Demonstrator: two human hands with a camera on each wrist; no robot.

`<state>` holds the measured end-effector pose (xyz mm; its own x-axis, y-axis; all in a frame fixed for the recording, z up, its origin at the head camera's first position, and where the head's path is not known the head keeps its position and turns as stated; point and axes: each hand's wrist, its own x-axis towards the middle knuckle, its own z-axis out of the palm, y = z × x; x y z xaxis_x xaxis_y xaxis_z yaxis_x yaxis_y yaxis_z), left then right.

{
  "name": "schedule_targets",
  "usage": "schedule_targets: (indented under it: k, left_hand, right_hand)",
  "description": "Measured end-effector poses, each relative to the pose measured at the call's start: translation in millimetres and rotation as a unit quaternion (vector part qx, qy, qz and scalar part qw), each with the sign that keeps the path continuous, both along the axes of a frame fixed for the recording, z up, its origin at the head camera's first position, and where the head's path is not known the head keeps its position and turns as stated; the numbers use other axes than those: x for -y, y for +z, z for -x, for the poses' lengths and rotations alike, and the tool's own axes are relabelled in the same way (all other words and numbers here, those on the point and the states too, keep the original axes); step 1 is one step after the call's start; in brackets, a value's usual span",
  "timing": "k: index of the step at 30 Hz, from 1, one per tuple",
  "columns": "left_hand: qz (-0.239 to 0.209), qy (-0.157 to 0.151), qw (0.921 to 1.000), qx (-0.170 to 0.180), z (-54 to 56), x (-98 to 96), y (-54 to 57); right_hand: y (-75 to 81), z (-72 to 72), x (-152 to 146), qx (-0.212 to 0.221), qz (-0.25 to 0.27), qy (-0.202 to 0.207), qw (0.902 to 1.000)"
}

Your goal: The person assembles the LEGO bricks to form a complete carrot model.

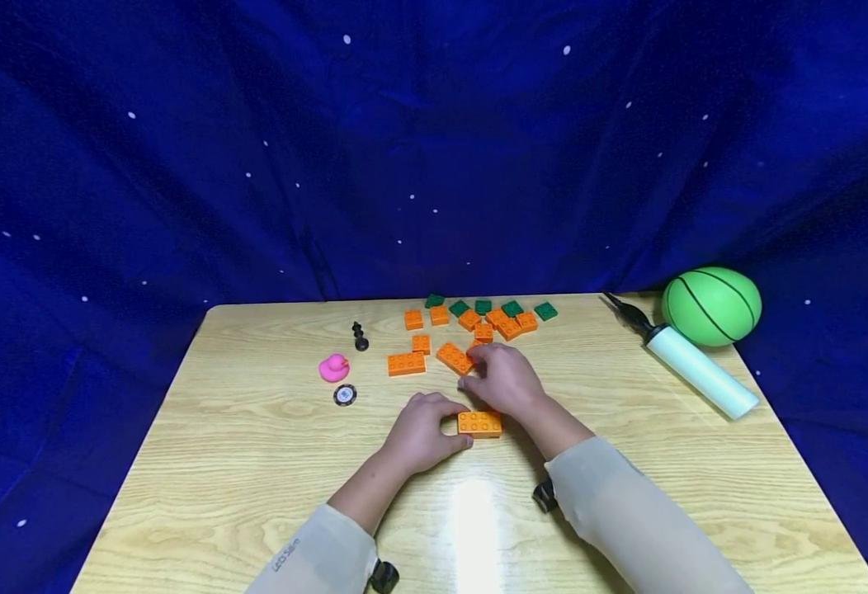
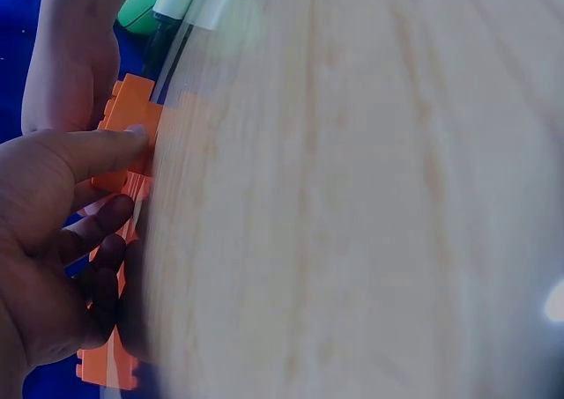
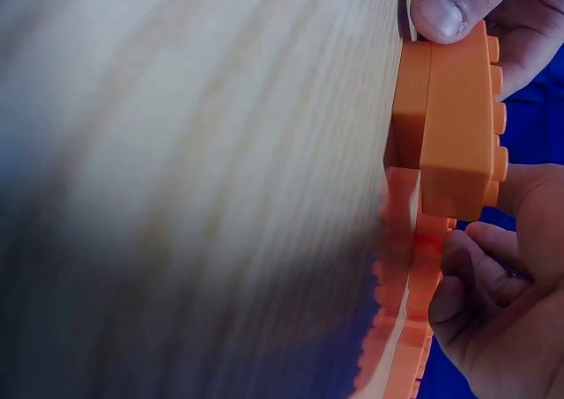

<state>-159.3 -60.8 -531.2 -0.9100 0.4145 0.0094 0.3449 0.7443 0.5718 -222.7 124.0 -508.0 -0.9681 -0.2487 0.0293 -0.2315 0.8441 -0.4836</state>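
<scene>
Low on the table, my left hand grips an orange toy building brick by its left end, thumb on the near side and fingers on the far side. In the right wrist view this brick sits on another orange brick, not quite in line with it. My right hand reaches past it to a loose eight-stud orange brick. Its thumb and forefinger are spread at that brick's right end, and it partly hides another orange brick behind.
More orange bricks and several green bricks lie toward the back edge. At left are a black chess piece, a pink rubber duck and a poker chip. A hand pump and a green ball occupy the right.
</scene>
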Motion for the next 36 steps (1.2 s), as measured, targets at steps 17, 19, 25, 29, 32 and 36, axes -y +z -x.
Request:
schedule_targets:
  k: [17, 19, 25, 29, 32, 36]
  left_hand:
    - [-0.001, -0.01, 0.9999, -0.011, 1.1, -2.9, -1.2]
    - [0.001, -0.011, 0.9999, -0.012, 1.4, -3.0, -1.3]
    - [0.002, 0.002, 1.0, -0.003, 1.2, -1.8, 0.3]
    - [-0.001, 0.007, 1.0, 0.001, 1.9, -1.3, 0.7]
    - [-0.005, 0.005, 1.0, 0.004, 2.2, -1.3, 0.6]
    - [-0.005, 0.009, 0.9999, 0.008, 2.5, -0.4, -0.1]
  right_hand:
    - [-2.3, 9.5, 10, 0.025, -0.065, -0.038, 0.9968]
    - [-1.6, 8.7, 8, 0.025, -0.06, -0.037, 0.9972]
    - [0.1, 5.5, 0, 0.024, -0.037, -0.029, 0.9986]
    - [1.5, 2.3, -5, 0.02, -0.029, -0.027, 0.999]
    - [2.7, -0.7, -9, 0.017, -0.022, -0.026, 0.9993]
    - [3.9, -4.4, -15, 0.009, -0.013, -0.016, 0.9998]
